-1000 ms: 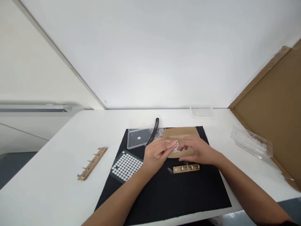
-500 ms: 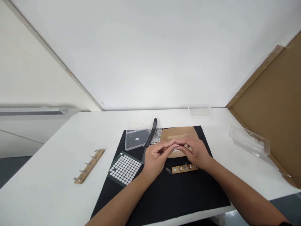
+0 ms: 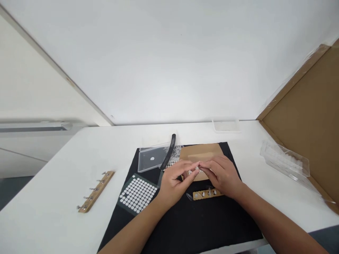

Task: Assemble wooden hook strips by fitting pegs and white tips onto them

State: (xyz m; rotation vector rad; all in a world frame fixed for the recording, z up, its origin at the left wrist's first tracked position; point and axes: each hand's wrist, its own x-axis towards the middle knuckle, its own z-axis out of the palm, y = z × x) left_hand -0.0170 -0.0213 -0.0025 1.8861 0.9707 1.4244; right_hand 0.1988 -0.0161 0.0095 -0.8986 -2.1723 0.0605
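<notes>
My left hand (image 3: 173,183) and my right hand (image 3: 225,175) meet fingertip to fingertip over a brown card (image 3: 194,152). Both are closed in a pinch around a tiny whitish piece, too small and covered to name. White bits show on the card below the fingers. Just under my right hand, a wooden strip (image 3: 196,195) with small posts and white dots lies on the black mat (image 3: 209,222), its right end hidden by the hand. A clear false nail tip (image 3: 189,197) rests at the strip's left end.
A sheet of white round dots (image 3: 139,194) lies left of my left hand. Behind it are a clear case (image 3: 148,160) and a black curved bar (image 3: 168,151). Another wooden strip with posts (image 3: 96,192) is far left; clear boxes (image 3: 287,158) stand right.
My hands stay joined over the card, the fingertips slightly shifted and my right fingers straighter. The whole view has tilted a little.
</notes>
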